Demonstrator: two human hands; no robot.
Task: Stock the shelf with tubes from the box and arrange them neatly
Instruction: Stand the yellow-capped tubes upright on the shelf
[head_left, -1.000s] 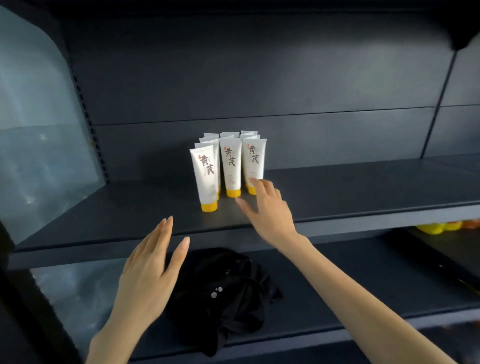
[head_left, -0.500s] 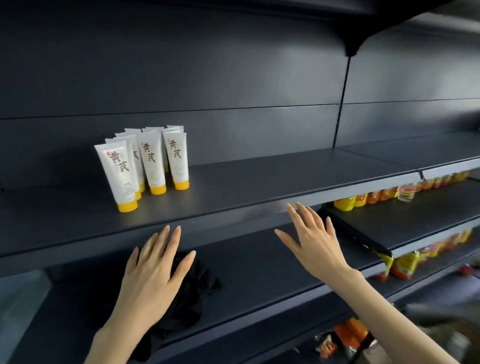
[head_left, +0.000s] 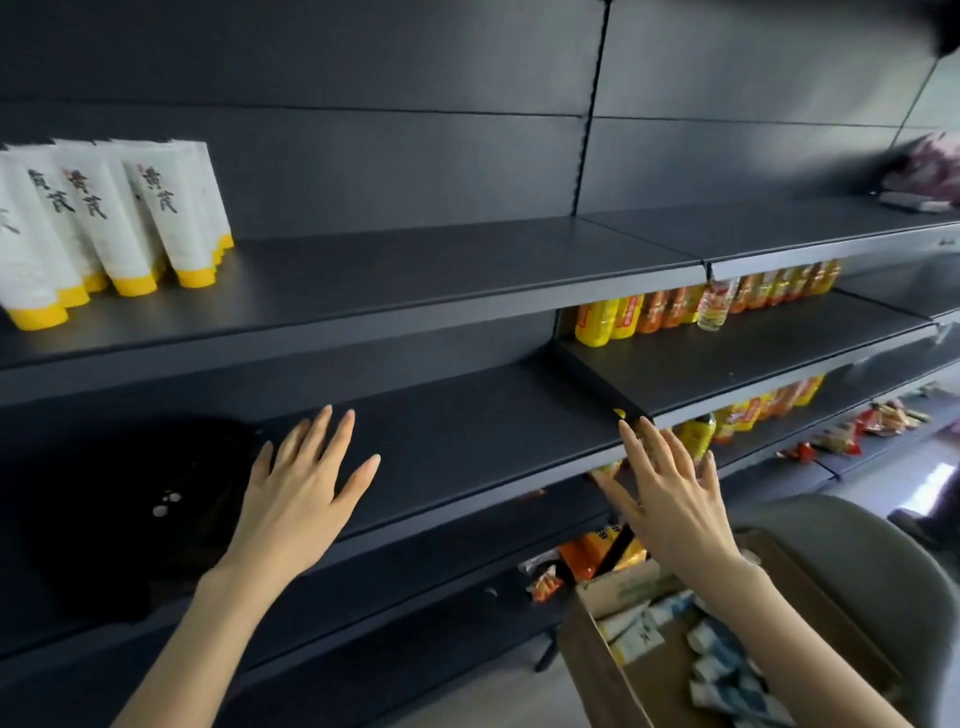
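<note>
Your left hand (head_left: 296, 499) and right hand (head_left: 670, 501) are spread flat, holding nothing. Some tubes (head_left: 130, 223) stand on the shelf (head_left: 415, 275) at ten o'clock; the box (head_left: 587, 670) at five o'clock holds more.

The left hand (head_left: 296, 499) and the right hand (head_left: 670, 499) are bare, each with slender fingers (head_left: 340, 436) ending in longish, rounded nails; the left forearm (head_left: 208, 623) and the right forearm (head_left: 779, 634) are bare to the view's bottom edge

Dark back panel (head_left: 363, 62), pale floor (head_left: 498, 693)
</note>
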